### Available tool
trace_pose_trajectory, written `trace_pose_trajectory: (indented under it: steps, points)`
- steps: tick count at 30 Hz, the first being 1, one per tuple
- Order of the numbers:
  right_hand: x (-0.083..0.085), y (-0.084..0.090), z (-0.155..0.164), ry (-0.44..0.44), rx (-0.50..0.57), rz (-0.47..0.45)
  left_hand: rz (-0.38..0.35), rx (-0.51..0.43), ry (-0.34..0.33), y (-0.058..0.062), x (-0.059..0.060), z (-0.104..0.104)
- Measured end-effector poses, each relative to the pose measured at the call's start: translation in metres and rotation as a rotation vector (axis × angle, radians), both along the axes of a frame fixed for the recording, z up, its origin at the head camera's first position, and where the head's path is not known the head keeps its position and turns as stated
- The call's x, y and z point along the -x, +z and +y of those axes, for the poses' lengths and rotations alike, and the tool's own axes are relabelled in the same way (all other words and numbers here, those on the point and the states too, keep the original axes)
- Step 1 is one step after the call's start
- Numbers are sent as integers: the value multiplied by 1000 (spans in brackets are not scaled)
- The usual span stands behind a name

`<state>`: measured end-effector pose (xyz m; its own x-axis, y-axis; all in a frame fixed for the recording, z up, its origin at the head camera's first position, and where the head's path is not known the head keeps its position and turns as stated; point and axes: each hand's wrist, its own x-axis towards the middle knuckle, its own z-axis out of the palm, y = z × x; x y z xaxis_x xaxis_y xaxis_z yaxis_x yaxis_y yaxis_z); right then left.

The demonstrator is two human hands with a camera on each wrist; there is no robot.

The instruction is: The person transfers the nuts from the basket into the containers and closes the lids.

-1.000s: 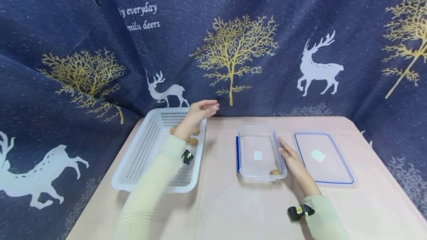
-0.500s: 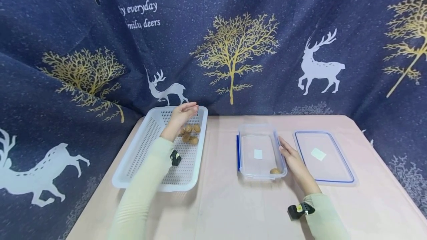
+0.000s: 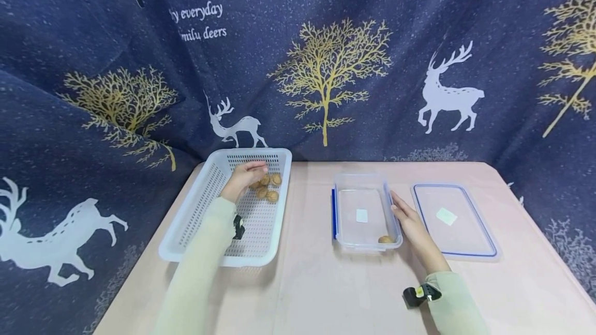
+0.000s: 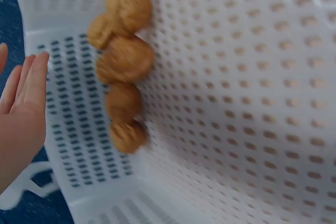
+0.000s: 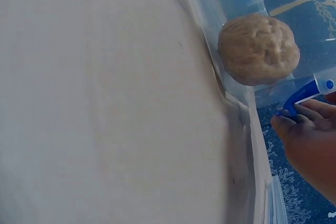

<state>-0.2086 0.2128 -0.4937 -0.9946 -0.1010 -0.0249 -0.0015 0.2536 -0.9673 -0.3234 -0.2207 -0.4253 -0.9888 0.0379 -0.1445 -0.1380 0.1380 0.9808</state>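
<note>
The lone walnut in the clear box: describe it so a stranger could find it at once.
On the pink table, find the clear plastic box with blue clips, between the white perforated basket and the flat clear lid. The round brown walnut lies alone in its near right corner, beside the right hand; the other walnuts cluster in the basket.

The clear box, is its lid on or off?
Off. The clear box stands open with one walnut inside, and its blue-rimmed lid lies flat on the table beside it.

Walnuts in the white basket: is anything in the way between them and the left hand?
Nothing visible. The left hand is inside the white basket, right beside the walnuts, with only bare basket floor between its open fingers and them.
</note>
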Motion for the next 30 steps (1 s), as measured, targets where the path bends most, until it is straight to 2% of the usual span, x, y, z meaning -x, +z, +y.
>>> trace_pose_trajectory:
  steps: [4,6,11,14,18,21,30]
  points:
    - [0,-1,0,-6,5,-6,-39,13,-3,-11,2,-8]
    - [-1,0,0,-7,16,-14,-57,53,-3,-15,3,-12]
    - [-1,0,0,-6,30,-27,-97,120,8,-20,3,-17]
    - [-1,0,0,-7,20,-26,-96,152,1,-23,2,-20]
    - [-1,0,0,-8,8,-21,-86,201,-53,-28,0,-25]
    - [-1,0,0,-10,9,-22,-81,226,-70,-33,-1,-28]
    - [-1,0,-1,-16,10,-20,-85,288,-24,-42,-2,-28]
